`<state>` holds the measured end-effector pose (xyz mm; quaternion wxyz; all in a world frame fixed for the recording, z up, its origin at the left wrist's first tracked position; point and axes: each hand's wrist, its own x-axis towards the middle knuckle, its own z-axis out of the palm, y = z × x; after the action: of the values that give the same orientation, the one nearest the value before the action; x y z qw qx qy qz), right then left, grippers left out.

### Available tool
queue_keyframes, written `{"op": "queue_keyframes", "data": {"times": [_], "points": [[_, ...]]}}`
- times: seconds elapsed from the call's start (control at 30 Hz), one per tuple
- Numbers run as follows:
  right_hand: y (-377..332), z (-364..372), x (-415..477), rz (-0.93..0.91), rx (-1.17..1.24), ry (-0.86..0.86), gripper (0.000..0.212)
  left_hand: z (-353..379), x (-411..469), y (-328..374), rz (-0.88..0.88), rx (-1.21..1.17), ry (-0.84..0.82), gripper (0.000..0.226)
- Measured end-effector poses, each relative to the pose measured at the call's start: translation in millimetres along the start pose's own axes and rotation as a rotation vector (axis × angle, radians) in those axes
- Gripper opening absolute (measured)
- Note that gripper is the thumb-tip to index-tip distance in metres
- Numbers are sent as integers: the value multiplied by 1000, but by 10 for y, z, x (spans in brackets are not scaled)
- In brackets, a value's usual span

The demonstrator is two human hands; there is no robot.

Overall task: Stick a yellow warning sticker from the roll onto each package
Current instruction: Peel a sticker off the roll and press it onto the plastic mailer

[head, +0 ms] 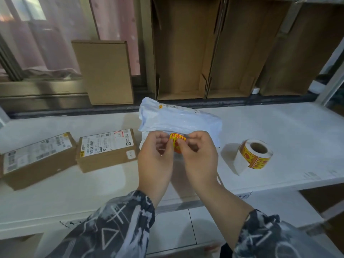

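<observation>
One yellow sticker (177, 144) is pinched between both hands right now, so that's where things stand: the left hand (156, 155) has its thumb and fingertips closed on the sticker's left edge and the right hand (200, 155) is closed on the right edge, with the red print facing up toward the person. It's held just in front of and over the near edge of the white plastic mailer bag (179, 120), so my guess is that bag is the one about to get it, though I can't tell if the sticker is touching the bag yet or if backing paper is being peeled off behind it. Looks like the bag already has a tiny yellow mark near its far top corner, but that's too small for me to say whether it's a warning sticker. Moving out from the hands, the roll of stickers (255, 155) is standing on the white table (279, 127) off to the right, well apart from the hands, with a loose tail of white backing hanging down toward the front. To the left sit two cardboard boxes, the nearer box (108, 151) just beside the bag and the farther box (35, 159) past it by the table's left end. Both have shipping labels, and each shows a little yellow spot at a corner, but I honestly can't tell if those count. So I'd say at least the bag is left to do, maybe the boxes too.
</observation>
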<state>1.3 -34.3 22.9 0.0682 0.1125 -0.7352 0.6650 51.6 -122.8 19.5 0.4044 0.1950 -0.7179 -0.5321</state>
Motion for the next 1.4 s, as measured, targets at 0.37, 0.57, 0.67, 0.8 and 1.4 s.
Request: {"op": "queue_keyframes", "data": {"times": [0.37,0.57,0.67,0.8,1.4], "points": [[49,34,-7,-36,-79,41,28,66,-49,-160,30,139,59,15],[123,81,-7,-35,-89,68,26,73,-52,-198,40,150,76,16],[139,98,-3,-47,-108,81,25,86,-42,-223,45,138,81,14],[158,120,1,-50,-139,94,24,104,-28,-242,52,142,89,12],[228,214,58,-175,-347,181,19,162,1,-229,121,280,107,9]]}}
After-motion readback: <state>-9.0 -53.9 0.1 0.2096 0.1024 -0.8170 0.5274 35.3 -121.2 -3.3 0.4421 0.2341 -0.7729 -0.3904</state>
